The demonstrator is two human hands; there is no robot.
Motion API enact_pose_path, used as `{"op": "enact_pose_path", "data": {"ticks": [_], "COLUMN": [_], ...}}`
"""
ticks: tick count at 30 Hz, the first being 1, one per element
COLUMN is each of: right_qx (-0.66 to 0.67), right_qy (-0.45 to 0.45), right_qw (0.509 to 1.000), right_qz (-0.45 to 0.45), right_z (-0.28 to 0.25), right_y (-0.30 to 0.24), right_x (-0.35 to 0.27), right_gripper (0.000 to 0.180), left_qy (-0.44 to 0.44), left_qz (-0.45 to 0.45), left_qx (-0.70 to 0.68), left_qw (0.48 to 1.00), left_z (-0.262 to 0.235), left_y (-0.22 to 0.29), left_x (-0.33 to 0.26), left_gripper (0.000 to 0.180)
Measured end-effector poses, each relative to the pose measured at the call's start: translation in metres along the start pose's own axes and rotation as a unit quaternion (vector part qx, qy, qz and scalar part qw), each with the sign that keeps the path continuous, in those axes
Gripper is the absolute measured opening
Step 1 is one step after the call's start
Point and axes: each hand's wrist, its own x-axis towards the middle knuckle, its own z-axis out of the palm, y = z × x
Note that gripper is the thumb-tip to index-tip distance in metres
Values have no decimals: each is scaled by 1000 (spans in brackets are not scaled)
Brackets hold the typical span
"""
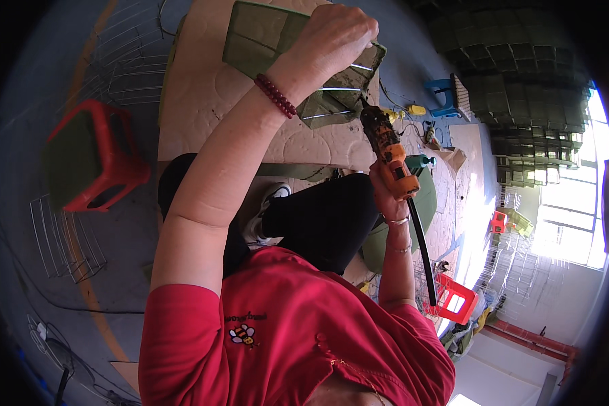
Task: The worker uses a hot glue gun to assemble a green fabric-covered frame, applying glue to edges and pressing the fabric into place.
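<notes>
The left hand is curled tight at the upper edge of an angular frame of olive-green mesh on thin metal wire, at the top centre of the frame; its fingertips are hidden, so the exact pinch cannot be told. The right hand, right of centre, is wrapped around the grip of an orange, gun-shaped tool with a dark, crusted front. Its narrow tip points up and left, close to the mesh; whether they touch is unclear.

The mesh piece looks light, its fabric thin and pliant between stiff, springy wires. It is probably best held by the wired rim, since the open fabric would likely sag or crease under a thumb. The tool looks firm and moderately weighty; its grip seems the safe place to hold, away from the caked front.

The mesh is sheer and finely woven, with straight, silvery wires crossing it. The tool's smooth plastic gives way to rough black residue, and a slim, smooth black rod or cord trails from its rear. Below spreads a tan worktop with a quilted-looking pattern of curves. At left stands a glossy red plastic stool with a dark green top.
</notes>
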Motion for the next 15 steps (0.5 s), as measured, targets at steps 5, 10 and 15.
{"op": "enact_pose_path", "data": {"ticks": [5,10,15], "right_qx": [-39,38,-35], "right_qy": [-22,-18,-34], "right_qw": [999,987,996], "right_qz": [3,156,74], "right_z": [-5,-2,-5], "right_y": [-2,-14,-4], "right_x": [-8,-8,-10], "right_gripper": [30,31,32], "left_qy": [13,-1,-25], "left_qz": [4,7,-9], "left_qx": [-2,-10,-5], "left_qw": [1000,1000,1000], "left_z": [0,-3,-3], "left_y": [0,1,2], "left_x": [2,3,2], "left_gripper": [20,20,20]}}
